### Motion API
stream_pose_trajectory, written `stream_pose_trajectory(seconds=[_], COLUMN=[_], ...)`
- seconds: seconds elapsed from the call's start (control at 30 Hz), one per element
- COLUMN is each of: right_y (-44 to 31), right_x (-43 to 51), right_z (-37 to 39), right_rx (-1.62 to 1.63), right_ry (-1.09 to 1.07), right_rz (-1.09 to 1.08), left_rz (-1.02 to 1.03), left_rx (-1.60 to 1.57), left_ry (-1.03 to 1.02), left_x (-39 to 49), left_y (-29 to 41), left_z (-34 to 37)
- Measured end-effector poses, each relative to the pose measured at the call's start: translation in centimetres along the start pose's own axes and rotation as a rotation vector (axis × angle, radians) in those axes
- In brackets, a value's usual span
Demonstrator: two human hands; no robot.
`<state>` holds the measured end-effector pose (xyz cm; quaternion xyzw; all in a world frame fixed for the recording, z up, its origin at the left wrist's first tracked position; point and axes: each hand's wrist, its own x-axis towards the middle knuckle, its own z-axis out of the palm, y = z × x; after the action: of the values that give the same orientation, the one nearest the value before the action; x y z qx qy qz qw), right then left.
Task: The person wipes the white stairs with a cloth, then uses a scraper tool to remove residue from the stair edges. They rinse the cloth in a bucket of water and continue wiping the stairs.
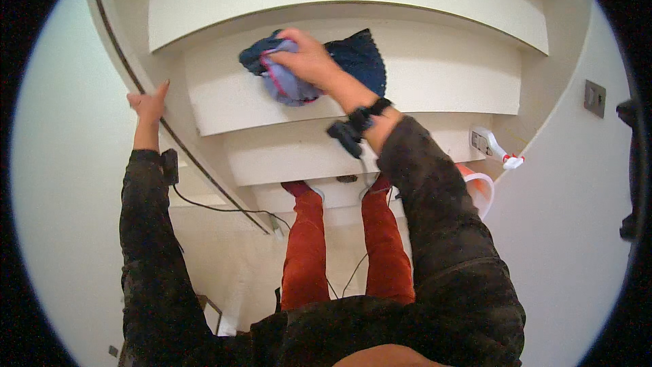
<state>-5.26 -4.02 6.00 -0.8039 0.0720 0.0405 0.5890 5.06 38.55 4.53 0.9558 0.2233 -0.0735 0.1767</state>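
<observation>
My right hand (309, 58) is closed on a bunched cloth (293, 86), lilac and dark navy with a pink edging. The cloth lies on a white stair tread (433, 79). Its dark navy part (361, 61) with a scalloped edge spreads out to the right, partly hidden behind my wrist and forearm. To the left, my left hand (150, 104) grips the top edge of the staircase's white side board (204, 178), thumb on the stair side. A small black device is strapped to each wrist.
A white spray bottle (489, 143) with red trigger parts stands on a lower step at right. Beside it is an orange and white bucket (481, 191), partly behind my sleeve. Thin cables (229, 209) hang around my legs. A wall switch plate (595, 99) is at right.
</observation>
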Motion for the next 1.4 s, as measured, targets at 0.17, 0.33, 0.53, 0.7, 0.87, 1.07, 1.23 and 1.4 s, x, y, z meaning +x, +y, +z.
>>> stream_pose_trajectory(seconds=[0.17,0.33,0.53,0.7,0.87,1.07,1.23,1.4], right_y=[5.0,9.2,7.4,3.0,-3.0,-4.1,-4.6,-4.5], right_x=[-6.2,-3.8,2.5,3.0,6.4,7.8,-1.2,-4.0], right_z=[-7.2,-13.8,-5.0,9.7,22.3,25.5,23.3,21.7], right_rx=[0.290,0.022,-0.561,-0.795,-0.713,-0.674,-0.775,-0.694], right_ry=[0.306,0.882,0.785,0.448,0.063,-0.029,-0.432,-0.543], right_rz=[0.312,0.504,0.734,0.331,0.034,-0.018,-0.238,-0.321], left_rz=[0.063,0.072,0.013,-0.042,-0.006,-0.001,-0.051,-0.020], left_rx=[-0.015,0.017,0.304,-0.269,-0.301,-0.296,-0.273,-0.276], left_ry=[0.005,0.071,0.039,-0.006,-0.020,-0.034,-0.092,-0.083], left_x=[0.5,0.2,0.0,-1.5,-3.0,-3.4,-3.8,-3.4], left_y=[-0.6,-0.5,0.0,1.2,2.1,2.6,3.1,2.6], left_z=[1.0,1.0,1.9,0.9,-0.2,-0.3,-0.9,-0.8])
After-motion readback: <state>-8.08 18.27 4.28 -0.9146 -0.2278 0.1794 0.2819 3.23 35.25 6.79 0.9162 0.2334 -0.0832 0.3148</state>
